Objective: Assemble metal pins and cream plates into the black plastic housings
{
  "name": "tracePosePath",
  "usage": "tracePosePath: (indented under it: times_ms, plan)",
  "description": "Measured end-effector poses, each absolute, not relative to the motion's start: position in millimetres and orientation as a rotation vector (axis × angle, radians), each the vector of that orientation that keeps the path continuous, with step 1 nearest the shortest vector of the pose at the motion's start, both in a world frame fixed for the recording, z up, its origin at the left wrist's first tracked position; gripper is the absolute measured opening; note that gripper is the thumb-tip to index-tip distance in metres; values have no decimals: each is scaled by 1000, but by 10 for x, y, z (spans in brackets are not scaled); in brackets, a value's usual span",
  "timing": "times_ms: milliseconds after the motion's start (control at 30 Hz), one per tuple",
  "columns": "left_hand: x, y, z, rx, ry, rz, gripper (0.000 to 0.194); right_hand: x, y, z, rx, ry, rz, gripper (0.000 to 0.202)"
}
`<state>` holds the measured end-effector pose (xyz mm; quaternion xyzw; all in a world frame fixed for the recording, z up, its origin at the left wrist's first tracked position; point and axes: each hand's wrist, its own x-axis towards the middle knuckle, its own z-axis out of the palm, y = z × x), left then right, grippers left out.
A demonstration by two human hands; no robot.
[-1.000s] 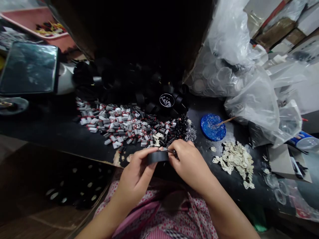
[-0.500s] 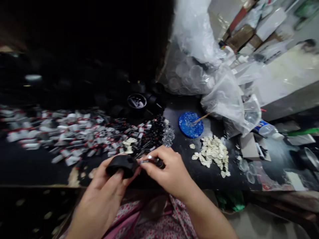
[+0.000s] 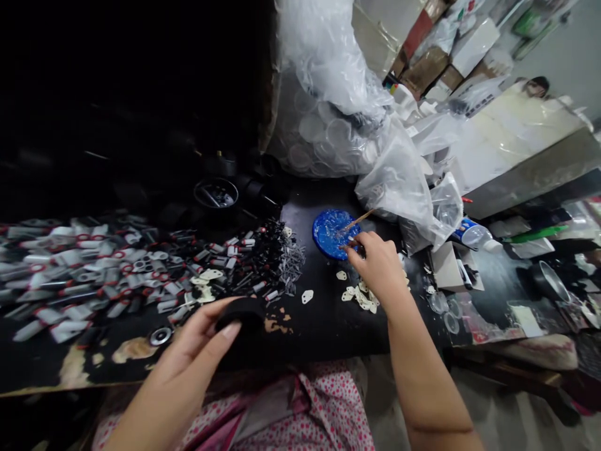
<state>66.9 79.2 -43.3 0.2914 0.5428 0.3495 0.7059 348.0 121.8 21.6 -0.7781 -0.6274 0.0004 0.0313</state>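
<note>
My left hand (image 3: 195, 344) is closed around a short black cylindrical part (image 3: 244, 314), thumb in front, just above the table's front edge. My right hand (image 3: 381, 266) is at the near right rim of a round blue dish (image 3: 323, 228) with whitish, glossy smears in it. Its fingers are pinched on a slim dark tool (image 3: 361, 250), mostly hidden by the hand. A thin wooden stick (image 3: 360, 218) leans in the dish. Partly under my right forearm lies a pile of cream-coloured flat plates (image 3: 361, 299); one loose plate (image 3: 307, 296) lies to its left.
A heap of grey tubes with red rings (image 3: 89, 269) covers the left side, with small black and grey pieces (image 3: 292, 260) at its right end. A clear bag of round lids (image 3: 323, 131) stands behind the dish. An open carton (image 3: 446, 269) is at the right.
My right hand has moved away from the black part, over to the blue dish. My left hand still holds the part, now tilted differently. The camera view has shifted right.
</note>
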Motion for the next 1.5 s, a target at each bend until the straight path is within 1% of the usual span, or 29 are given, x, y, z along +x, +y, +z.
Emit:
tracePosePath:
  times_ms: [67, 267, 367, 500, 567, 667, 767, 867, 967, 1033, 1233, 1367, 1500]
  plan:
    - [630, 836, -493, 625, 1238, 849, 41, 3480, 1265, 185, -2409, -1992, -30, 14]
    - [557, 906, -634, 528, 1080, 971, 34, 3432, 1326, 116, -2394, -2050, -69, 16]
    - [553, 896, -617, 565, 1082, 973, 32, 3422, 1347, 83, -2378, -2070, -66, 16]
    - [520, 869, -596, 607, 1099, 917, 36, 3455, 1351, 70, -2355, -2047, -61, 16]
    - [522, 858, -591, 614, 1094, 923, 35, 3487, 1323, 92, -2335, -1983, -35, 14]
    - [582, 836, -551, 590, 1090, 968, 32, 3474, 1224, 150, -2220, -1797, 143, 11]
    - [687, 804, -449, 485, 1080, 974, 33, 3308, 1079, 202, -2012, -1536, 474, 15]
    - [779, 801, -314, 346, 989, 908, 35, 3020, 951, 238, -1793, -1321, 832, 20]
    - [809, 840, -216, 237, 880, 864, 31, 2733, 883, 282, -1659, -1281, 1008, 19]
    - [795, 867, -187, 178, 843, 850, 25, 2590, 860, 318, -1639, -1339, 991, 16]
    - [753, 867, -219, 127, 752, 851, 14, 2422, 835, 372, -1686, -1580, 768, 8]
    - [740, 818, -266, 280, 784, 888, 18, 2413, 847, 366, -1680, -1689, 732, 5]
    - [660, 751, -309, 563, 977, 998, 21, 2391, 830, 360, -1661, -1819, 692, 5]
